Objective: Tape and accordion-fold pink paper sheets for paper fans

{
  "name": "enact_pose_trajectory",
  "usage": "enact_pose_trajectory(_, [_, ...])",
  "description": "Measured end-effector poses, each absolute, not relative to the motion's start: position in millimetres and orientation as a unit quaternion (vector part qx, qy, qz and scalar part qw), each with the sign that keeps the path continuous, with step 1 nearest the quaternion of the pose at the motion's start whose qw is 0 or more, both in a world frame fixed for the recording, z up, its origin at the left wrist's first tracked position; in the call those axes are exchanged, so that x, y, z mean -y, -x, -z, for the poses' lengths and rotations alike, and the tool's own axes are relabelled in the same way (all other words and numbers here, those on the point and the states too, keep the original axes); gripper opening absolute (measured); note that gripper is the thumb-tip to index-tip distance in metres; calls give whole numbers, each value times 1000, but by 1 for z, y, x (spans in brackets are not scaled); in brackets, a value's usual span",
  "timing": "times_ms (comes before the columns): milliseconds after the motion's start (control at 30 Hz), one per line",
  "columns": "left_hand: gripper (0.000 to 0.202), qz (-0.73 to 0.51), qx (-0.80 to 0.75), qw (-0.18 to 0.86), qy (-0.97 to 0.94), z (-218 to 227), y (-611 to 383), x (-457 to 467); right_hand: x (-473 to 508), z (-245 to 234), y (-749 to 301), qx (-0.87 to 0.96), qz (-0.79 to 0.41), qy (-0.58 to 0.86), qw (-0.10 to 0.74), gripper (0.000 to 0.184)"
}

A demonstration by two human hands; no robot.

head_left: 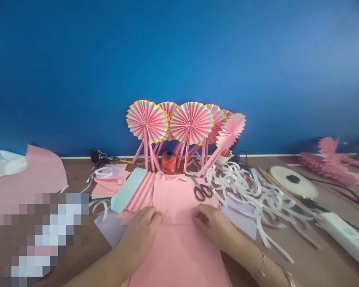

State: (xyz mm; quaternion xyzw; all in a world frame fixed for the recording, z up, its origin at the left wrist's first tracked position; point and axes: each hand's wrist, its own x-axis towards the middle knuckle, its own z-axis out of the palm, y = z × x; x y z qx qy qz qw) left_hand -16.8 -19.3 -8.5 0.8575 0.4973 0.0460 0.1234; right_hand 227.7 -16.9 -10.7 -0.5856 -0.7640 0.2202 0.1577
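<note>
A pink sheet of paper (174, 201) with a straight crosswise line near its lower end lies between my hands, over a larger pink paper (179, 259). My left hand (143, 233) has curled fingers closed at the sheet's left edge. At the right edge, my right hand (213, 227) is closed, thumb and fingers together on the paper; a bracelet circles that wrist. Just beyond my right hand lie black-handled scissors (203, 192). Beside my left hand are an accordion-folded pink paper (142, 191) and a pale green folded strip (128, 189).
Several pleated pink paper fans (191, 123) on rolled sticks lean against the blue wall (179, 52). A red round object (169, 162) stands beneath them. Curled white paper strips (242, 187), a cream oval device (293, 182) and a power strip (345, 237) lie to the right. The lower left is pixelated.
</note>
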Motion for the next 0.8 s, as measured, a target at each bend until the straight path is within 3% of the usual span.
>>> enact_pose_trajectory(167, [50, -58, -398, 3, -916, 6, 14, 19, 22, 16, -228, 844, -40, 513, 152, 19])
enact_pose_trajectory(300, [48, -47, -350, -28, -935, 7, 10, 19, 24, 19, -224, 900, 30, 408, 150, 27])
enact_pose_trajectory(633, [23, -69, -382, -16, -921, 8, 28, 11, 26, 2, -236, 909, -12, 398, 121, 23])
enact_pose_trajectory(800, [31, -279, -400, 16, -873, 8, 35, 11, 24, 6, -241, 909, -10, 389, 149, 27])
